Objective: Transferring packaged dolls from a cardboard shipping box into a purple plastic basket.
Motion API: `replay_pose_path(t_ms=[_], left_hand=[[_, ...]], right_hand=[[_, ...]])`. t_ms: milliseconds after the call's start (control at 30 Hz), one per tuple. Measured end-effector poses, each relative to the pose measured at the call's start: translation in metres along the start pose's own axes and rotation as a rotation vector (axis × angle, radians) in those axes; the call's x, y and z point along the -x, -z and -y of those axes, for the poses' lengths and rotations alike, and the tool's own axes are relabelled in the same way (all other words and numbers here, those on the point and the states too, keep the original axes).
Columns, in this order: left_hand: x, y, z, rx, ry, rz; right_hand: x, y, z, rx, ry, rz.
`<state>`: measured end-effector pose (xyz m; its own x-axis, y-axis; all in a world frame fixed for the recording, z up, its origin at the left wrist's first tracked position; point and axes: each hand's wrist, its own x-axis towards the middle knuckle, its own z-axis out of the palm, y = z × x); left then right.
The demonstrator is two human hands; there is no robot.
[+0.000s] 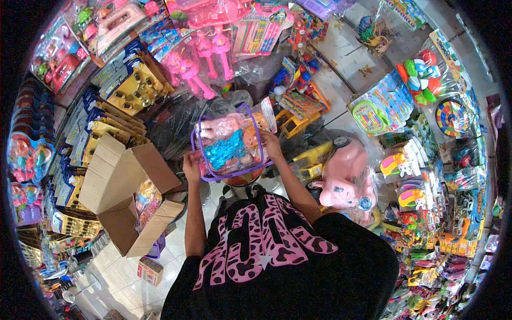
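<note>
A purple plastic basket (226,176) is held up in front of my chest, its looped handle raised over the contents. My left hand (192,167) grips its left side. My right hand (271,145) is at the other end, on the rim beside a doll's head; some of its fingers are hidden. Inside lie dolls in clear plastic wrap: one doll (225,149) wears shiny blue, and a bag of pale pink (224,126) rests above it. A packaged doll with a white card (267,114) sticks out at the far right corner.
To the left stands an open cardboard box (116,192) with wrapped dolls (148,200) inside. A pink ride-on toy (346,172) stands at right, near yellow toy trucks (310,160). Pink dolls (200,56) in plastic lie ahead. Carded toys (138,86) line the left; a small carton (150,271) sits on the tiled floor.
</note>
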<state>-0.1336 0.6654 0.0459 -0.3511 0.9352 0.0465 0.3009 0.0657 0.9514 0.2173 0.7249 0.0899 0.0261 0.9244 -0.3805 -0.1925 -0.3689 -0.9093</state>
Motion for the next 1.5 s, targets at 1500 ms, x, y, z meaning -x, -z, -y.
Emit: replay_pose_path(t_ms=[1500], left_hand=[[0.068, 0.025, -0.014, 0.116, 0.078, -0.023]], right_hand=[[0.052, -0.008, 0.051, 0.651, 0.637, -0.348]])
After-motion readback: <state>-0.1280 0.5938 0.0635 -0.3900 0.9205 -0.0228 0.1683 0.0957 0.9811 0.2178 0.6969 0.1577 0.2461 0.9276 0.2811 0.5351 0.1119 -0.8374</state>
